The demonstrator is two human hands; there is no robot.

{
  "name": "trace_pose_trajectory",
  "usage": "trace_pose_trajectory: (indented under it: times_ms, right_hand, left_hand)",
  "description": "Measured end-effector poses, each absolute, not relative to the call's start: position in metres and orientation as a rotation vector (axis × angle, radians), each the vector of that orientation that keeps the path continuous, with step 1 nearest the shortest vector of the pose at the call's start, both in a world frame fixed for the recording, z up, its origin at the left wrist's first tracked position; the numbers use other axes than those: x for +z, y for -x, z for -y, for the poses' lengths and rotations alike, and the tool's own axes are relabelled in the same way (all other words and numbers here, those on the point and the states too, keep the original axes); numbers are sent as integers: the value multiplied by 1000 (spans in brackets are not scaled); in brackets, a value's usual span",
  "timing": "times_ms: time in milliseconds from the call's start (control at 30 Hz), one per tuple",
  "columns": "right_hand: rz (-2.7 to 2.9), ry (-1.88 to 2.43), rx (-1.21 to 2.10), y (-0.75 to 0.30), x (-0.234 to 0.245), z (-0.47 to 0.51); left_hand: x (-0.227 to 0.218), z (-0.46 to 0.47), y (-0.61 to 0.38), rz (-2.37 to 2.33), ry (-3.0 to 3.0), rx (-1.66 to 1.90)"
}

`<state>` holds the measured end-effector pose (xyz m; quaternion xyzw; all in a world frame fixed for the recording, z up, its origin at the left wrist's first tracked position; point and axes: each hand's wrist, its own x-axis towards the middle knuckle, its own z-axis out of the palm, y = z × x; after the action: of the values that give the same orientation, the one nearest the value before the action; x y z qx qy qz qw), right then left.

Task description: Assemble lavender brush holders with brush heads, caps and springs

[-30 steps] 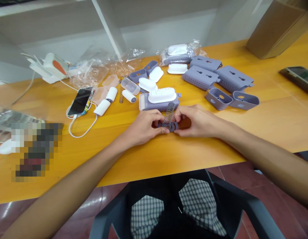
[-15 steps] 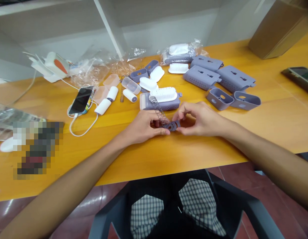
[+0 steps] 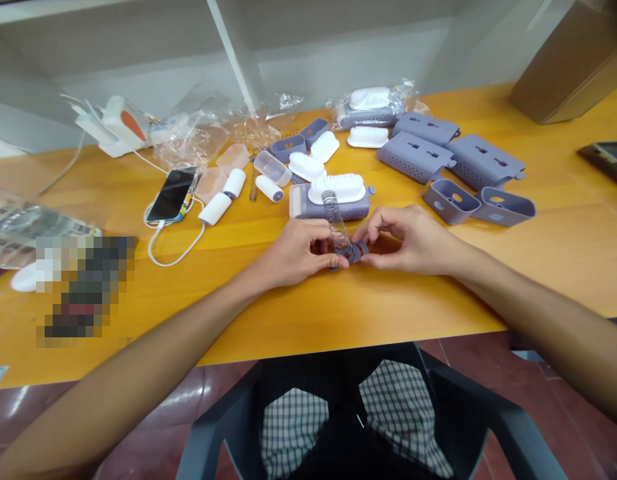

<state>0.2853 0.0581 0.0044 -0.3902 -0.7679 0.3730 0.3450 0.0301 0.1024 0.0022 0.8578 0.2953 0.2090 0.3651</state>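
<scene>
My left hand (image 3: pixel 294 252) and my right hand (image 3: pixel 407 239) meet over the orange table (image 3: pixel 308 313), both pinched on a small flat purple plastic piece (image 3: pixel 352 253). A metal coil spring (image 3: pixel 335 221) stands up from that piece, leaning slightly left between my fingers. Just behind my hands lies a purple case with a white brush head (image 3: pixel 335 195) on top.
Purple perforated housings (image 3: pixel 418 157) and small purple cups (image 3: pixel 449 201) lie to the right. White rollers (image 3: pixel 217 207), a phone on a cable (image 3: pixel 173 193), clear bags (image 3: pixel 213 133) and more brush parts sit at the left and back. A cardboard box (image 3: pixel 573 63) stands far right.
The spring stood upright, tipped far to the left, and now stands more upright again. My hands stayed on the purple piece; the view shifted slightly.
</scene>
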Motion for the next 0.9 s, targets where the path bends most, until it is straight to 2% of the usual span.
trace_pose_trajectory:
  times_ms: [333, 900]
  right_hand:
    - [2060, 1002, 844, -284, 0, -59]
    - [2128, 1011, 757, -289, 2, -62]
  left_hand:
    - [-4, -101, -33, -718, -2176, 687]
    - [-2, -108, -30, -734, -2259, 601]
